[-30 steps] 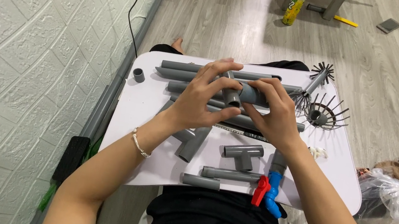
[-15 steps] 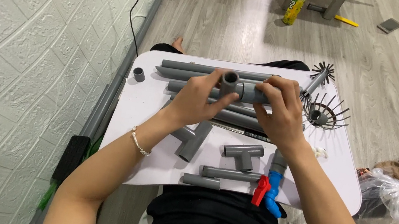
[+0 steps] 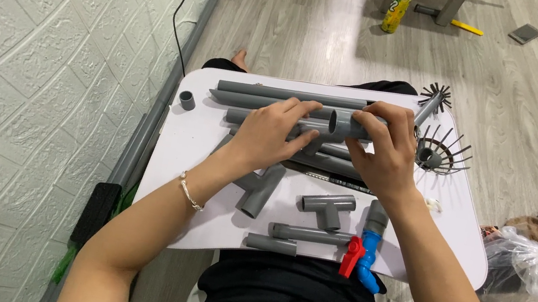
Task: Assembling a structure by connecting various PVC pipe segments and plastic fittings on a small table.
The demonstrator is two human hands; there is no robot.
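Grey plastic fills the middle of the view: a short pipe fitting [image 3: 346, 124], open end toward the camera, is gripped from both sides. The right hand [image 3: 385, 152] wraps around it, thumb and fingers curled closed over its far end. The left hand [image 3: 271, 137] meets it from the other side, fingertips [image 3: 308, 110] bent and pinching at the near end of the fitting or the piece next to it; which one exactly cannot be told.

The fitting is held just above a lap table [image 3: 194, 160], over a row of long pipes [image 3: 278, 94] lying side by side along the far edge. Judging by the loose parts, assembly looks early. Still lying separate are a tee [image 3: 326, 208], an elbow [image 3: 261, 190], two short pipes [image 3: 302, 234], a small ring [image 3: 187, 100] near the left corner, and a blue valve [image 3: 367, 251] with a red handle at the near edge. Two spiked grey discs [image 3: 437, 154] sit at the right.

Both forearms reach forward from the body and angle inward, wrists slightly raised, elbows out. A thin bracelet [image 3: 189, 192] circles the left wrist. Wood floor [image 3: 318, 28] lies beyond.
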